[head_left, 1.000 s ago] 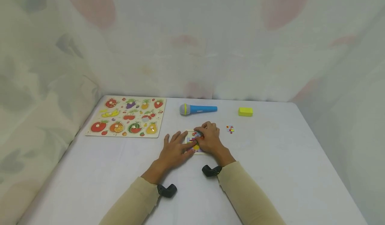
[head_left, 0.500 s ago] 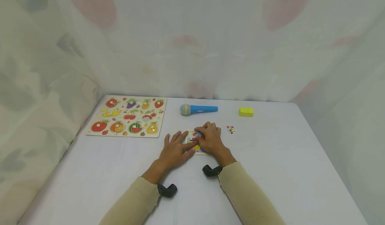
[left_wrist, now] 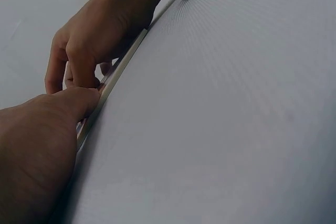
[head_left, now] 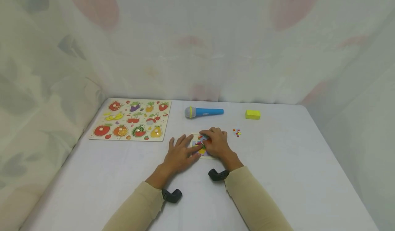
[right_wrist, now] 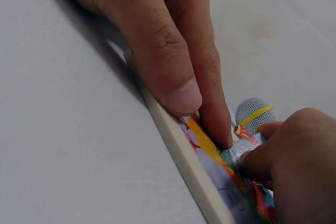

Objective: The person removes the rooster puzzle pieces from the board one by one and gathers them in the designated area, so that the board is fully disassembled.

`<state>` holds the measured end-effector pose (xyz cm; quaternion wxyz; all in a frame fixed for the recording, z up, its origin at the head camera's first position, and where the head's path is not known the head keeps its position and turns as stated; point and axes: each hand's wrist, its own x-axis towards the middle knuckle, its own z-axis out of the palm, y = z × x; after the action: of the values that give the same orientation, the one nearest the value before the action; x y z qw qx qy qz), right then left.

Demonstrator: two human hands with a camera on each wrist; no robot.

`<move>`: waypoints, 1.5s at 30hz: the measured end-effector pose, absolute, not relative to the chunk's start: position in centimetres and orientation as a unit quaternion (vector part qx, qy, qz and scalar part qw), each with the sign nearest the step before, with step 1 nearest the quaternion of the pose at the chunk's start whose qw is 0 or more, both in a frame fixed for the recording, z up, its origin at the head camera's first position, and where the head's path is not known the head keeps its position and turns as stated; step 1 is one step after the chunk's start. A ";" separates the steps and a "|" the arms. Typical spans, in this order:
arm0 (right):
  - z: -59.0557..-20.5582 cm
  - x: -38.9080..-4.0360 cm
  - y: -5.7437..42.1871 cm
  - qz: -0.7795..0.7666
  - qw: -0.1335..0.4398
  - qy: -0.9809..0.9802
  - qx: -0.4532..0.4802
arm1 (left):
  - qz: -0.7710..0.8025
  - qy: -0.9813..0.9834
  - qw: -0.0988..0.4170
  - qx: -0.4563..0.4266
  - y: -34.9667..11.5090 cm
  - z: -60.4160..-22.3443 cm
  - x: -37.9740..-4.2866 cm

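Note:
A small jigsaw puzzle in a pale frame [head_left: 202,158] lies on the white table between both hands. My left hand [head_left: 179,156] rests on its left side with fingers spread, the forefinger and thumb reaching over the picture. My right hand [head_left: 217,144] bends over the upper right part, its thumb and forefinger gripping a light-blue puzzle piece [head_left: 204,137] at the picture's surface. Its other fingers are curled, and its palm hides the puzzle's right side. In the right wrist view, the left thumb [right_wrist: 178,90] presses near the frame edge [right_wrist: 184,156]. One loose puzzle piece [head_left: 237,132] lies to the right.
Behind the puzzle lies a blue toy microphone [head_left: 210,112] with a grey head. A yellow block [head_left: 252,114] sits at the back right. A knobbed fruit puzzle board [head_left: 143,121] lies at the back left. Curtain-like cloth [head_left: 228,52] surrounds the table [head_left: 293,169].
My right hand has shifted very slightly to the right and toward me, its thumb moving a little over the puzzle. The left hand stays in place.

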<state>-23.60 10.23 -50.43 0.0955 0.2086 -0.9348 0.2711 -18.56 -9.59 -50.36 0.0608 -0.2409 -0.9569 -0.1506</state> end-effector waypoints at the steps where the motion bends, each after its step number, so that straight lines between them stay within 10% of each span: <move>1: -50.4 -23.6 10.3 0.278 0.096 -0.933 0.210 | -0.150 -0.957 0.061 -0.241 -9.6 -50.4 -18.6; 45: -45.9 -23.5 16.2 0.549 0.118 -0.824 0.075 | -0.156 -0.955 0.063 -0.243 -9.7 -50.8 -18.6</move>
<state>-23.54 16.23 -45.90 0.1182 0.0748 -0.8238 0.5494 -18.56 -9.71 -50.76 0.0630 -0.2430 -0.9552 -0.1565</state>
